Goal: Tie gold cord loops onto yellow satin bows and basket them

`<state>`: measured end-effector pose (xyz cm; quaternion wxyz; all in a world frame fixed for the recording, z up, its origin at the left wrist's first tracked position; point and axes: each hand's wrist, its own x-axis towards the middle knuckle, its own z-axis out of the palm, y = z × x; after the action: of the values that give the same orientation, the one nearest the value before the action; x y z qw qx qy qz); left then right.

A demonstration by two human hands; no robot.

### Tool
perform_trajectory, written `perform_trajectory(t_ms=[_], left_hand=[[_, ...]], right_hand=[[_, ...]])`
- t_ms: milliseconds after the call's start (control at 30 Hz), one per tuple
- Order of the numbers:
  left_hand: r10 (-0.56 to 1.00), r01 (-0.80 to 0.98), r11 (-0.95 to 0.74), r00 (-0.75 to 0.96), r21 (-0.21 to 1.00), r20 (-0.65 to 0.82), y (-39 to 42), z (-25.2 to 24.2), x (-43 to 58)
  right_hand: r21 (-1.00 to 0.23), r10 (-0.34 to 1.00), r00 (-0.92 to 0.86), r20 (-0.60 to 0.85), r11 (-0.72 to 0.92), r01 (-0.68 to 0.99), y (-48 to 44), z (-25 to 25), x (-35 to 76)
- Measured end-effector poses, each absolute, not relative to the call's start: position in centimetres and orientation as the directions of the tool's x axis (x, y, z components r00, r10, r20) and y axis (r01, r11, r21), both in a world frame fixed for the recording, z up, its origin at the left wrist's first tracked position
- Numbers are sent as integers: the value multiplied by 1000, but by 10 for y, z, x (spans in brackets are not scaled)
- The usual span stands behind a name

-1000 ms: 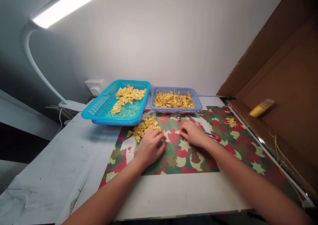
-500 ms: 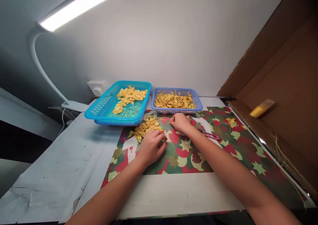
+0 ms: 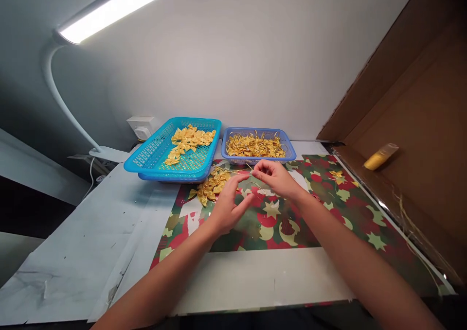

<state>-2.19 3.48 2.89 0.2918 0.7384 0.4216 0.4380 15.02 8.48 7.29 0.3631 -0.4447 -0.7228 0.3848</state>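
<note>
Bows (image 3: pixel 193 138) lay in the turquoise basket (image 3: pixel 168 176), with a loose heap (image 3: pixel 211 188) before it on the patterned sheet (image 3: pixel 244 237). The left hand (image 3: pixel 229 206) had just risen beside that heap, open, thumb and fingers apart. The right hand (image 3: pixel 274 178), now meeting it, pinched a thin strand (image 3: pixel 249 166), seemingly making the work two-handed. No writing was legible.

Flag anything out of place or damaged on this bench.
A lone yellow bow lies on the right of the patterned mat, away from the pile of bows near the left hand. Ragged white patches interrupt the print beside that pile; possibly wear or tearing, hard to tell.
</note>
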Motion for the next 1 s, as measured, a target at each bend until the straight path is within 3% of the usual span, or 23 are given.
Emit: perform_trajectory(t_ms=[100, 200, 467, 667, 867, 1000], left_hand=[[906, 69, -295, 337, 953, 256, 40, 37, -6], [917, -11, -203, 349, 979, 194, 39, 34, 2], [924, -43, -112, 363, 993, 120, 24, 17, -7], [918, -62, -70, 387, 996, 89, 21, 15, -8], [919, -31, -41, 391, 999, 50, 17, 18, -10], [919, -21, -16, 393, 1000, 23, 16, 17, -9]], right_hand=[[-912, 916, -316, 249, 331, 242, 69, 63, 152], [-939, 927, -269, 260, 308, 155, 57, 47, 157], [-980, 967, -196, 165, 183, 77, 36, 19, 169], [-964, 967, 18, 253, 251, 89, 34, 12, 175], [-933, 932, -180, 315, 339, 122, 21, 19, 166], [-939, 936, -162, 313, 330, 92, 17, 20, 160]])
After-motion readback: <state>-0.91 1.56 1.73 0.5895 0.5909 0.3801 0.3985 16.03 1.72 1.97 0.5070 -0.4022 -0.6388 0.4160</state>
